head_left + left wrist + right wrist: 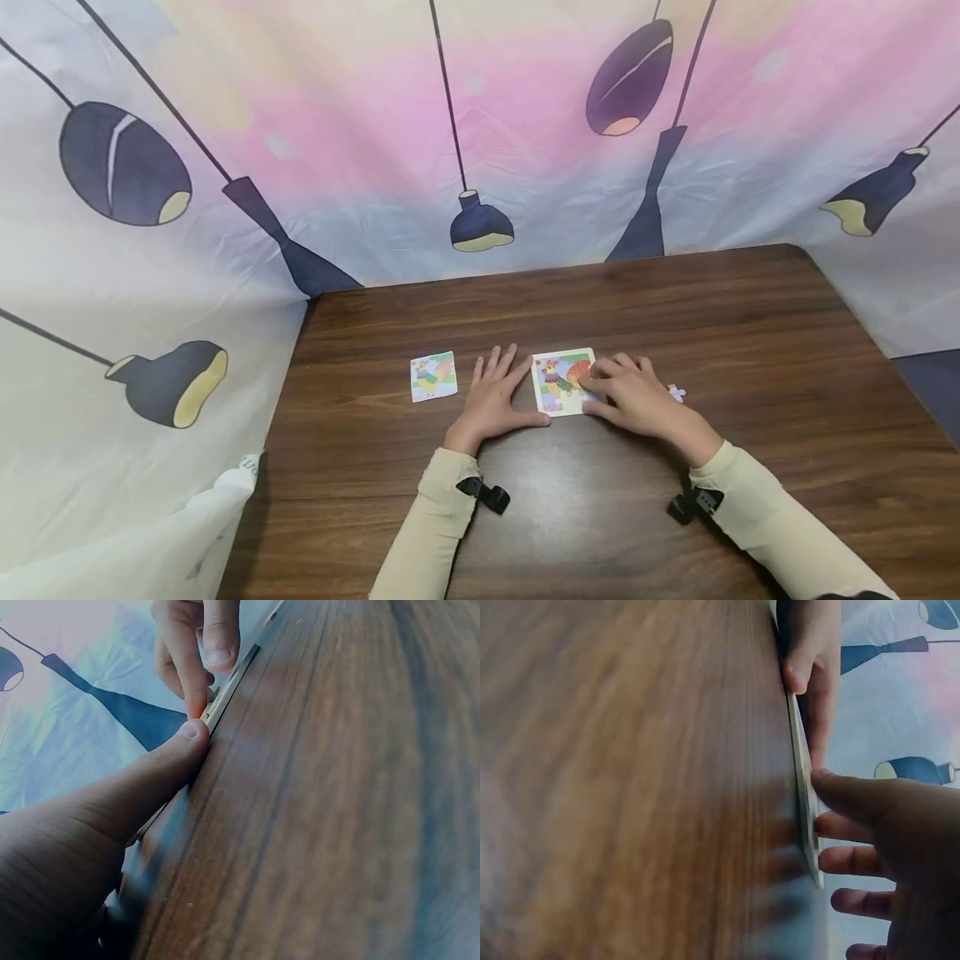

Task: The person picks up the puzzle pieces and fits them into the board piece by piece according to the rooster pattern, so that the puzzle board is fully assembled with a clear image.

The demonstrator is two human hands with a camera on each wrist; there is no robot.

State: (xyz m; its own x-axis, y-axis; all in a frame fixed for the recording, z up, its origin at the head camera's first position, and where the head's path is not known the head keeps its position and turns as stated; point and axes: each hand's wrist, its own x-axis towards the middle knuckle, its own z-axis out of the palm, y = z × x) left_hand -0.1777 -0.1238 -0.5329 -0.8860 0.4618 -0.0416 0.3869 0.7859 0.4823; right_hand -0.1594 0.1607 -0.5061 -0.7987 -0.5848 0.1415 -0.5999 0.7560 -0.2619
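Observation:
A small rooster jigsaw puzzle [557, 385] in a white-edged board lies flat on the table; pale bare patches show at its lower middle. My left hand [492, 404] lies beside its left edge, fingers spread, the thumb touching the lower left corner. In the left wrist view that thumb [191, 735] rests against the board's edge [229, 690]. Over the puzzle's right part is my right hand [633, 393], its fingertips touching the surface and its fingers extended and apart. Part of the picture is hidden under it. A loose puzzle piece [677, 392] lies just past the right hand.
A paper card [433, 377] with a similar rooster picture lies left of the left hand. The brown wooden table [585, 517] reaches back to a hanging cloth [390, 167] printed with lamps. Black straps with small cameras are on both wrists.

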